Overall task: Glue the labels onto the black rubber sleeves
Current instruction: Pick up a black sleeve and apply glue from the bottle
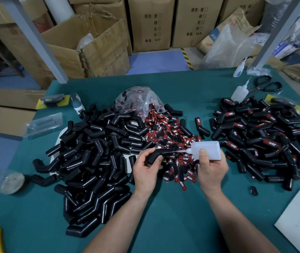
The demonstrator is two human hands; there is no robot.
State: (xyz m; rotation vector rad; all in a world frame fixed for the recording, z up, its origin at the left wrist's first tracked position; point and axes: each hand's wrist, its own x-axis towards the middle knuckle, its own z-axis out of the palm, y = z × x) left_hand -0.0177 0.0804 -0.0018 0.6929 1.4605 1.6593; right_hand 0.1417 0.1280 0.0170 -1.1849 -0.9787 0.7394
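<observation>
A sleeve (154, 156) is gripped in the left hand (143, 168) over the label pile (171, 136), the glue bottle (206, 149) in the right hand (211, 168); only a thin bead should be squeezed out.

- One bent black sleeve (155, 155) is held by the left hand (145, 170) above the tabletop's middle, bend uppermost.
- The translucent glue bottle (207, 149), gripped sideways by the right hand (211, 170), has its nozzle tip on that sleeve.
- Bare glossy sleeves (94, 161) lie heaped toward the left edge.
- Sleeves bearing labels (260, 139) lie heaped toward the right edge.
- Red-and-black labels (173, 132) lie piled between the heaps.
</observation>
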